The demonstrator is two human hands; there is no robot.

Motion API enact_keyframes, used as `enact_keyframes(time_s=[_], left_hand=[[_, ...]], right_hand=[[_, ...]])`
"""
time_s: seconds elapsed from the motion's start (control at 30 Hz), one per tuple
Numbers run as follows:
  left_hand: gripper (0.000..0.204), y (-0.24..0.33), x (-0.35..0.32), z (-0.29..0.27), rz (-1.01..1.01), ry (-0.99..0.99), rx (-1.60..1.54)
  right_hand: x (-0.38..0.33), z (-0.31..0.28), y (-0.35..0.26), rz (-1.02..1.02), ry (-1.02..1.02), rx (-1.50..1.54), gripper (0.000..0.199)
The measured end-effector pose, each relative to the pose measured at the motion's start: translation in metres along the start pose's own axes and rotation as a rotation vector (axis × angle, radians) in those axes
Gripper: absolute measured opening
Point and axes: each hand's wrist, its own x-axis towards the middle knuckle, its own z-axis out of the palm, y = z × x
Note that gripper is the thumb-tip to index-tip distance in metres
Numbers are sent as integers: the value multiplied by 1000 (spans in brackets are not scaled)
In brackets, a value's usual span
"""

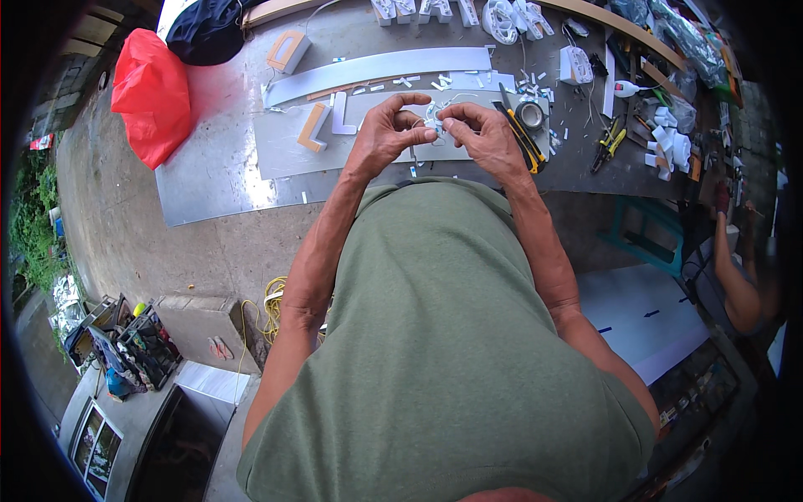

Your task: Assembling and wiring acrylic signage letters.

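Observation:
My left hand and my right hand meet over the near part of the metal table. Between their fingertips is a small tangle of thin white wire with little pale pieces on it. Both hands pinch it, thumb against fingers. Beneath them lies a flat grey-white sheet. To the left of my left hand stand a white angled piece and a tan-faced one with white sides. Close to my right hand lie a roll of black tape and yellow-and-black hand tools.
Small white strips are scattered beyond my hands, near a long white strip. Yellow-handled pliers and white rolls lie at right. A red bag hangs over the left edge. A teal stool stands near another person's arm.

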Motion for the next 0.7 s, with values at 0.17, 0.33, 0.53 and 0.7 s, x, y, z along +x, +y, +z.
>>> enact_keyframes(time_s=[0.17,0.33,0.53,0.7], left_hand=[[60,7,2,3,21,24,179],[56,1,2,0,46,-17,171],[31,7,0,-4,-33,-57,118],[22,6,-2,2,33,-10,226]], right_hand=[[0,-5,-5,46,-156,-100,23],[2,-6,-2,-43,-173,-130,23],[2,-3,2,-55,-145,-117,22],[-1,1,-10,-98,-116,-213,20]])
